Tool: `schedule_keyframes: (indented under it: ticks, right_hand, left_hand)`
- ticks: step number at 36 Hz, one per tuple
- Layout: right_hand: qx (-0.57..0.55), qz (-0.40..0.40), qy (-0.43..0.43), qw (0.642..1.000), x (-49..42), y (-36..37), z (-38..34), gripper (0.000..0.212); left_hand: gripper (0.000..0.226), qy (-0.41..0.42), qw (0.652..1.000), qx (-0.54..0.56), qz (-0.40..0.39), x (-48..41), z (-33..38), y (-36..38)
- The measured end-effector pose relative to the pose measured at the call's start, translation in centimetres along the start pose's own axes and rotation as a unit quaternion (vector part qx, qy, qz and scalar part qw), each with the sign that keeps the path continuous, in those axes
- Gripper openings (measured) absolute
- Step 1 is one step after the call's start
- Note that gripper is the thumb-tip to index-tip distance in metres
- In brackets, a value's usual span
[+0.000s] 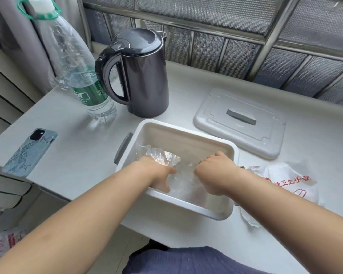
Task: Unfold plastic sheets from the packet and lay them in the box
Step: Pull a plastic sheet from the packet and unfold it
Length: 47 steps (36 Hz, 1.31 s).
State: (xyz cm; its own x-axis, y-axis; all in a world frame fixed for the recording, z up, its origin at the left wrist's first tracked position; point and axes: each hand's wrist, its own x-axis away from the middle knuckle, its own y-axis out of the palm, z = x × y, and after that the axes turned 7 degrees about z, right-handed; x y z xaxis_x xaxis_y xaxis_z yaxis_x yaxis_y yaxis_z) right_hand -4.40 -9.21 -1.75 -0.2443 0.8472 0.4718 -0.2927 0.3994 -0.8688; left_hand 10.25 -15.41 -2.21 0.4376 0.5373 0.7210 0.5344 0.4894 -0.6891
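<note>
A white plastic box (pixel 188 133) with grey side handles stands open on the table in front of me. Clear plastic sheet (pixel 166 158) lies crumpled inside it, bunched up at the left and spread across the bottom. Both hands reach down into the box. My left hand (pixel 158 175) presses on the sheet near the front left, fingers pointing down. My right hand (pixel 216 173) sits at the right side with its fingers curled down on the sheet. The white packet (pixel 285 180) with red print lies on the table just right of the box.
The box's grey lid (pixel 240 123) lies behind it to the right. A dark electric kettle (pixel 143 76) and a clear water bottle (pixel 77 70) stand at the back left. A phone (pixel 31 153) lies face down near the table's left edge.
</note>
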Motion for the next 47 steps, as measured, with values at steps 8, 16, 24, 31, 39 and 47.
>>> schedule_keyframes:
  ticks: [8, 16, 24, 31, 39, 47]
  right_hand:
    - [-0.202, -0.116, 0.037, 0.972, -2.0, 0.5, -1.4, 0.043]
    - [-0.284, -0.163, 0.073, 0.942, -3.4, 1.1, -1.9, 0.055]
    - [-0.273, -0.094, 0.126, 0.949, -4.2, 1.8, -1.7, 0.060]
    - [-0.334, -0.023, 0.117, 0.935, -3.1, 0.4, -1.5, 0.058]
    - [-0.913, 0.012, 0.078, 0.401, 0.0, -4.1, 0.9, 0.025]
    - [-0.885, 0.134, 0.154, 0.419, 0.7, -3.5, 1.1, 0.019]
  left_hand:
    - [0.040, 0.042, 0.986, -0.163, -0.022, -1.7, -0.5, -0.2]
    - [0.040, 0.045, 0.993, 0.074, 0.080, -0.1, -2.0, -1.3]
    - [0.028, 0.039, 0.872, 0.396, 0.284, 2.0, -4.9, -2.0]
    - [0.042, 0.023, 0.803, 0.528, 0.274, 3.1, -5.1, -2.4]
    - [0.020, 0.100, 0.598, 0.768, 0.207, 3.6, -3.5, -3.0]
    - [0.023, 0.064, 0.491, 0.849, 0.185, 3.8, -1.4, -3.3]
